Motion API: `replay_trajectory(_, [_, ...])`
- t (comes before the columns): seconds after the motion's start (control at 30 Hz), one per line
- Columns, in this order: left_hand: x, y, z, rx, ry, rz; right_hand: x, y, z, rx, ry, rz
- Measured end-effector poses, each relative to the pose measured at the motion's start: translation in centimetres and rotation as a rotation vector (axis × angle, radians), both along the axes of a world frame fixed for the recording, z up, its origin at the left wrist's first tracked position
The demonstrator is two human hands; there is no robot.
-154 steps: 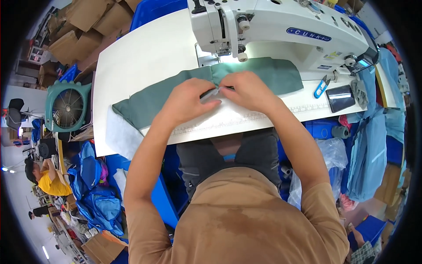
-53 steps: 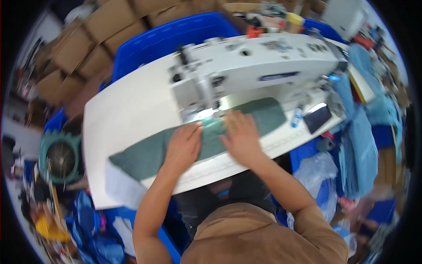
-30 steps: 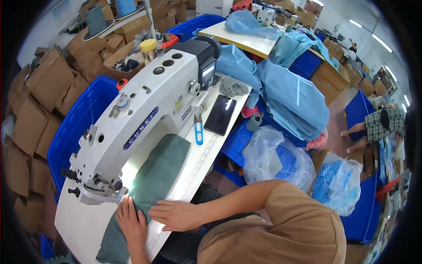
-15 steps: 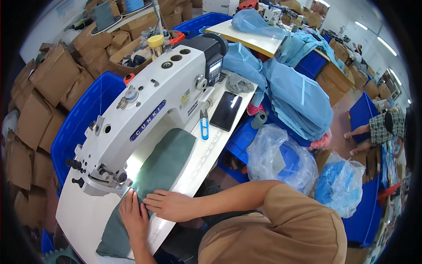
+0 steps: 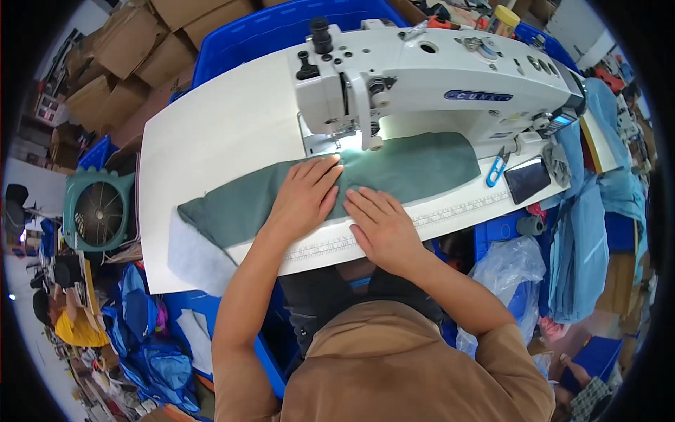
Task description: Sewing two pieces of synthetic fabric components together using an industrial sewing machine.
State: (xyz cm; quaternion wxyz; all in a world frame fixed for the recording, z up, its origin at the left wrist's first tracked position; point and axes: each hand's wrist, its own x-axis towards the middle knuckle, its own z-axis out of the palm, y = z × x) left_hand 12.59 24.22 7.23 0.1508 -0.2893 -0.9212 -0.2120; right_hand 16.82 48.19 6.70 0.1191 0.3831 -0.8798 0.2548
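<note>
A long piece of dark green fabric (image 5: 422, 169) lies across the white sewing table (image 5: 218, 119), running under the needle area of a white sewing machine (image 5: 415, 70). White padding (image 5: 197, 257) shows under the fabric's left end. My left hand (image 5: 304, 193) rests flat on the fabric just in front of the presser foot, fingers stretched toward it. Beside it, my right hand (image 5: 383, 228) lies with spread fingers on the fabric's near edge. Neither hand grips anything. The machine's lamp lights the cloth by the needle; the needle tip is too small to make out.
Blue thread snips (image 5: 498, 167) and a black phone (image 5: 527, 180) lie at the table's right. A printed ruler strip (image 5: 457, 205) runs along the near edge. Light blue garments (image 5: 580, 246) hang at the right. A green fan (image 5: 100, 211) stands left; a person in yellow (image 5: 77, 327) is beyond.
The view has swung left, so the machine now sits upper right and the fan shows. Both hands remain on the green fabric near the needle.
</note>
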Motion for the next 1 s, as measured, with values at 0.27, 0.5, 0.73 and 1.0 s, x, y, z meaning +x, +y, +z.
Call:
replay_trajectory(0.27, [-0.2,-0.4,-0.1,0.018,0.000,0.001,-2.0,-0.8,1.2,-0.047,-0.115,-0.026])
replay_trajectory(0.5, [-0.4,0.3,0.5,-0.067,-0.053,0.006,-4.8,5.8,0.1,0.074,0.054,-0.360])
replay_trajectory(0.73, [0.2,-0.4,0.6,-0.129,-0.032,0.035,-7.8,10.7,1.3,0.001,0.046,-0.546])
replay_trajectory(1.0, [-0.4,0.0,0.1,-0.077,-0.008,0.033,-9.8,15.4,1.8,0.184,0.029,-0.834])
